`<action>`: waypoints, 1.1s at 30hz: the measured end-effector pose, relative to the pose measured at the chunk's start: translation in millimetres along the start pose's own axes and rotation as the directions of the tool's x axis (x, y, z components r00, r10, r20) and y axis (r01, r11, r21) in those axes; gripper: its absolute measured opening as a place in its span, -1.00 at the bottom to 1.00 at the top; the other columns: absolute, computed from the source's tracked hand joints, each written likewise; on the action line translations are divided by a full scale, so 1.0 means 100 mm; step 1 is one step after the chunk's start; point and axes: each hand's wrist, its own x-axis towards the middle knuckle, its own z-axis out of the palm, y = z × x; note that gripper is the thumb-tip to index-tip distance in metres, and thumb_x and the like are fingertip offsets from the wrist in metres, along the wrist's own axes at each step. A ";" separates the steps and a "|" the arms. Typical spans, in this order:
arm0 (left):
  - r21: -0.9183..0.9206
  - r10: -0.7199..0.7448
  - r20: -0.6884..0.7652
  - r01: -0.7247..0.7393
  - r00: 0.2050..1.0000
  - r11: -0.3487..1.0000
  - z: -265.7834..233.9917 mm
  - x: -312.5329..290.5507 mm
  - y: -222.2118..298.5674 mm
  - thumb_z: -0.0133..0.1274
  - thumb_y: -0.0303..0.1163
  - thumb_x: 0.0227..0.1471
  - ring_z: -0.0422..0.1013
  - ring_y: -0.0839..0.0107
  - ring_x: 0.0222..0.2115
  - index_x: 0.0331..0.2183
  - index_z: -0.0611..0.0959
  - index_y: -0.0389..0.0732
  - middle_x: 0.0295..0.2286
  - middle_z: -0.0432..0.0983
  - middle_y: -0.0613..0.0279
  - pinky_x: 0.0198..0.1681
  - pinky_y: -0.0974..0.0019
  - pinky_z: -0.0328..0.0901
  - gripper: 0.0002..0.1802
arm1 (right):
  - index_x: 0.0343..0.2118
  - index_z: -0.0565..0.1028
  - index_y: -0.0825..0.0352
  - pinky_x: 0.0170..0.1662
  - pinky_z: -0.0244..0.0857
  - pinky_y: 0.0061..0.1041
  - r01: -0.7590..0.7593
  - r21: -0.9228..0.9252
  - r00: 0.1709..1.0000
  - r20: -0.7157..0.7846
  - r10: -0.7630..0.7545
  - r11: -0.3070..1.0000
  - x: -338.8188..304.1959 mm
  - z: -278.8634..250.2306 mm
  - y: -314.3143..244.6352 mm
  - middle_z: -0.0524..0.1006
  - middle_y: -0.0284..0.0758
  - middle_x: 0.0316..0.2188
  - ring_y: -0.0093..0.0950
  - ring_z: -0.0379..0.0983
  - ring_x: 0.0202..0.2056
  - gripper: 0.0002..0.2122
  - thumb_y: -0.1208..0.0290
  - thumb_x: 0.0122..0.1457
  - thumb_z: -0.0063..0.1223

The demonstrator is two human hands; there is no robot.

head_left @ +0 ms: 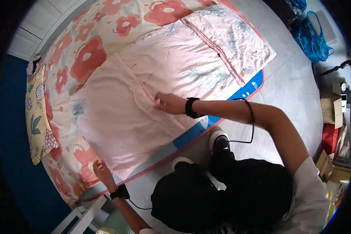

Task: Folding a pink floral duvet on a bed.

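Observation:
A pale pink quilt (117,113) with a leaf print lies spread over the bedding, its near part folded over. A pinkish-red trimmed edge (146,91) crosses its middle, and a second trimmed strip (214,46) runs across its far right part. My right hand (169,103) is over the quilt beside the middle edge, fingers loosely bent and apart, gripping nothing visible. Close to the quilt's near left corner is my left hand (102,171), its fingers slightly curled and spread, with nothing seen in them. Whether either hand touches the cloth is hard to tell.
Beneath the quilt is a cream sheet with coral flowers (89,58) and a blue mat (255,84) with red trim. A yellow fruit-print pillow (39,117) lies at left. A white frame (82,216) stands near left; a blue bag (312,41) and cardboard box (331,107) are at right.

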 end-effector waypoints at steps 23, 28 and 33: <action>-0.209 0.616 0.133 -0.586 0.776 0.783 0.06 1.58 5.51 0.06 -0.12 0.13 0.40 0.17 0.00 0.11 0.42 -0.20 -0.01 0.46 -0.02 0.03 0.13 0.29 -0.41 | 0.08 0.42 0.24 0.12 0.28 -0.16 -0.279 -0.574 0.804 -0.578 -0.139 0.770 -0.27 -4.63 1.37 0.45 -0.11 0.05 -0.13 0.39 0.06 -0.49 -0.08 0.25 -0.09; 0.128 0.426 0.084 -0.434 0.901 0.892 1.03 0.94 4.10 0.12 0.01 0.04 0.26 -0.10 0.10 0.20 0.30 -0.25 0.05 0.36 -0.10 0.17 0.01 0.15 -0.18 | 0.22 0.29 0.14 0.27 0.07 -0.02 -0.530 -0.595 0.779 -0.623 0.071 0.604 -0.87 -4.87 2.57 0.19 -0.14 0.28 -0.05 0.12 0.26 -0.38 -0.19 0.23 -0.13; 0.080 0.174 0.244 -0.199 0.954 0.977 1.07 1.12 3.36 0.14 0.06 0.00 0.20 -0.16 0.15 0.23 0.22 -0.36 0.11 0.26 -0.30 0.21 0.02 0.11 -0.04 | 0.25 0.23 0.24 0.31 0.01 -0.13 -0.589 -0.452 0.736 -0.642 0.214 0.670 -1.10 -4.81 3.30 0.14 -0.12 0.30 -0.11 0.08 0.29 -0.30 -0.20 0.20 -0.10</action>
